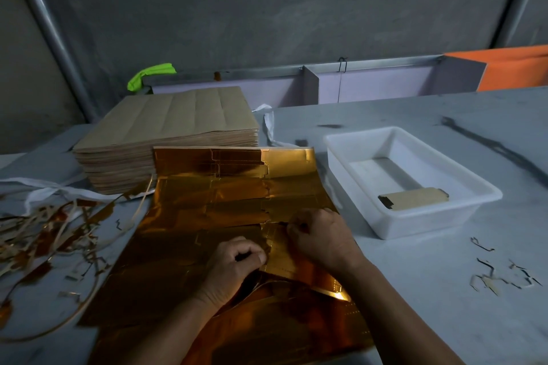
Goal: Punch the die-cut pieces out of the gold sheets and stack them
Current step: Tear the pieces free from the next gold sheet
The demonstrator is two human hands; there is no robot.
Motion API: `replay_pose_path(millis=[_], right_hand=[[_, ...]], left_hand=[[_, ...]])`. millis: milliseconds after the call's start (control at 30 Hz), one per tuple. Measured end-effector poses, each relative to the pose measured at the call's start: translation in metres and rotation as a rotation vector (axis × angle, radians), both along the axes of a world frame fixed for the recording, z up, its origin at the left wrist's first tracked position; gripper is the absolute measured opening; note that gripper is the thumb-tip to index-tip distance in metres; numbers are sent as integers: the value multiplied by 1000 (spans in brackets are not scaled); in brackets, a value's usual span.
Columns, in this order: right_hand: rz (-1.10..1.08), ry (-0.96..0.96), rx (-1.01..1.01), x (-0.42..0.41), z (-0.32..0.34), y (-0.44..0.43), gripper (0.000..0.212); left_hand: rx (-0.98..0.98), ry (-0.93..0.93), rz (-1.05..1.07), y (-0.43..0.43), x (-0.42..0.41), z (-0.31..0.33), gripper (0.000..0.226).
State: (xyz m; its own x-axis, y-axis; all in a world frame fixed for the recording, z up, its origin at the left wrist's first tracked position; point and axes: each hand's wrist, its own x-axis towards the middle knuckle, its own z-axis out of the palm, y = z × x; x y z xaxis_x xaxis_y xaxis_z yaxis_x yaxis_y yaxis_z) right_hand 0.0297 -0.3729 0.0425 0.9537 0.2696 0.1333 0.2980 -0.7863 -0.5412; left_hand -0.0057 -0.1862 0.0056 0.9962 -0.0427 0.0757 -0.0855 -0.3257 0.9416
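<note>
Working at the near part of the gold sheet (225,201), both hands are engaged at one die-cut outline. The sheet lies foil-up on the worktop (444,290), its far end propped against a tall stack of brown-backed sheets (166,133). More gold material shows beneath its near edge.

Progress, as judged: early. One punched piece (415,200) lies brown side up in the white tray (439,221) to the right of the sheet; whether others lie under it cannot be told. Most outlines across the sheet in hand appear unpunched, though the far right corner looks partly parted. A tangle of scrap strips (53,231) on the left of the worktop, and a few small offcuts (504,275) on the right, suggest stripping already done. If the tall stack is unworked stock — likely, not confirmed — the bulk of the job lies ahead.

Hand pose: the left hand (234,267) rests knuckles-up on the foil, fingers curled and pinching the sheet at a cut line. The right hand (320,237) sits just beyond it, fingers likewise curled and nipping the sheet's edge at the same outline. The two hands are close but apart, forearms coming in from the near edge — a stance suited to tearing the piece free between them.
</note>
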Motion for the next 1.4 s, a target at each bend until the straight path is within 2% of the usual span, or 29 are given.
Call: replay_pose_path(millis=[233,300,400,500,567,633,667,733,800,933,1033,1100,1200,1233,1400], right_hand=[[-71,9,186,2,2,-10,18],[-115,4,333,3,4,-14,18],[-222,26,584,3,6,-16,13],[-323,67,826,4,9,-20,14],[-365,85,929,4,12,-24,15],[-377,92,971,5,14,-28,16],[-376,91,967,5,15,-29,16],[-353,83,915,5,17,-30,15],[-296,78,825,4,17,-31,13],[-168,15,553,4,16,-28,12],[-101,0,452,5,16,-23,10],[-51,8,426,4,15,-21,10],[-44,-32,382,3,12,-22,11],[-81,-57,372,3,11,-24,15],[-248,-64,456,4,8,-40,22]], left_hand=[[187,-12,-40,1,1,-3,9],[219,-14,-45,1,2,-3,7],[233,17,-48,3,2,-4,17],[336,-22,-59,2,1,-6,15],[396,-51,-63,0,1,-8,13],[363,-30,-71,0,2,-7,7],[313,24,-90,0,3,-3,4],[187,164,-164,4,8,9,26],[104,231,-203,12,16,23,37],[-4,219,-233,20,27,45,57],[-40,210,-258,9,29,59,69],[9,220,-222,-4,29,66,61],[74,187,-122,-19,30,64,14],[60,192,-89,-20,31,62,8],[-162,303,52,-9,34,57,24]])
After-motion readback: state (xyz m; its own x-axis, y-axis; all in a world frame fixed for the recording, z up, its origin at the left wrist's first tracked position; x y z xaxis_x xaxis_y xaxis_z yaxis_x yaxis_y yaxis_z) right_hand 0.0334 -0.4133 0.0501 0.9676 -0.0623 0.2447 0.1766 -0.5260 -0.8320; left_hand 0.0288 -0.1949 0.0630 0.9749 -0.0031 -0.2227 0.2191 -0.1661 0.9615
